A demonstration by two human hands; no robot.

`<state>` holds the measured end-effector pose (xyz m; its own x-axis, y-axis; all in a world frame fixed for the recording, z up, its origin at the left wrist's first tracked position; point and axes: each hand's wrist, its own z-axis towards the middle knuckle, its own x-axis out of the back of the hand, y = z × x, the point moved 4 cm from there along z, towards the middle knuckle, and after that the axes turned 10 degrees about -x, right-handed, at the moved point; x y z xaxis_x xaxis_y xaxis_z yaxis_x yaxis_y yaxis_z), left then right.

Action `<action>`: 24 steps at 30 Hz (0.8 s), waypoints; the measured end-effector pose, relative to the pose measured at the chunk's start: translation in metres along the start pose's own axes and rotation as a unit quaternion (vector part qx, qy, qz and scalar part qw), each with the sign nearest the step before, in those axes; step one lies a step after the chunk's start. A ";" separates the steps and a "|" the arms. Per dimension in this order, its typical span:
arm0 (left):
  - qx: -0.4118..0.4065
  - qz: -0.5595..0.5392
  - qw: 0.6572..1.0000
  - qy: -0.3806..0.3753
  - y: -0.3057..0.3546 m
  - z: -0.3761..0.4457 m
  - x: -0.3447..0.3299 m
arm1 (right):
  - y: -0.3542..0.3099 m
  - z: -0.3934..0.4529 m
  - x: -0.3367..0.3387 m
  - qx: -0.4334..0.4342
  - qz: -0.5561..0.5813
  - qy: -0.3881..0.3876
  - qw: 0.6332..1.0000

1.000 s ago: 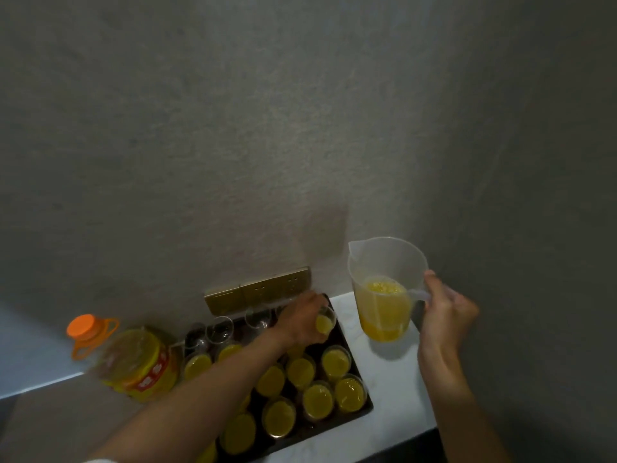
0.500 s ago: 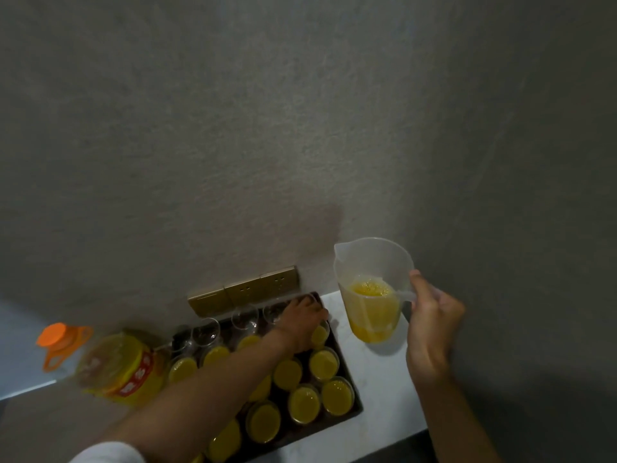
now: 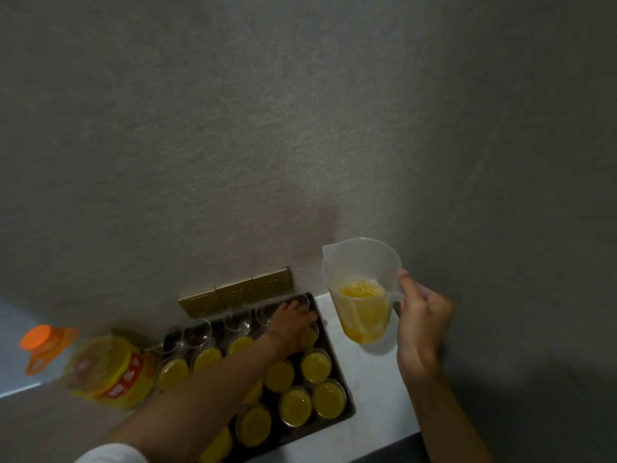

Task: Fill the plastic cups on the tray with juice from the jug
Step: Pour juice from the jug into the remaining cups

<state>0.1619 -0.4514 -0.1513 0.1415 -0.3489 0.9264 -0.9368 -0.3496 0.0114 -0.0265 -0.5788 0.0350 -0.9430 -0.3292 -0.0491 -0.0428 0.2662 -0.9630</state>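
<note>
A dark tray (image 3: 340, 372) on the white counter (image 3: 375, 396) holds several clear plastic cups. Most are filled with yellow juice (image 3: 294, 404); the back row has empty cups (image 3: 236, 317). My left hand (image 3: 290, 325) reaches across the tray to its back right corner. Its fingers lie stretched over an empty cup (image 3: 302, 300) there, with a filled cup (image 3: 309, 336) just beside the palm. My right hand (image 3: 420, 325) grips the handle of the translucent jug (image 3: 362, 295). The jug is upright above the counter to the right of the tray, with juice in its lower half.
A large yellow juice bottle (image 3: 110, 369) with an orange cap (image 3: 36, 337) stands left of the tray. Brass wall sockets (image 3: 237, 290) sit right behind the tray on the grey wall. The counter's front edge (image 3: 384, 442) runs close below the tray.
My left hand set a filled cup down in the tray's right column, then slid back to the empty cup in the corner. The jug stayed upright in my right hand.
</note>
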 end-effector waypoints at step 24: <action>0.123 -0.150 0.965 0.174 -0.089 -0.126 -0.002 | 0.023 -0.089 -0.076 0.023 0.010 -0.086 0.996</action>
<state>0.2049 -0.3097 -0.1069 0.2397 0.0983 0.9659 -0.7600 -0.6000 0.2497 0.0151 -0.4666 0.0398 -0.8733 -0.4747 -0.1098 -0.0048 0.2337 -0.9723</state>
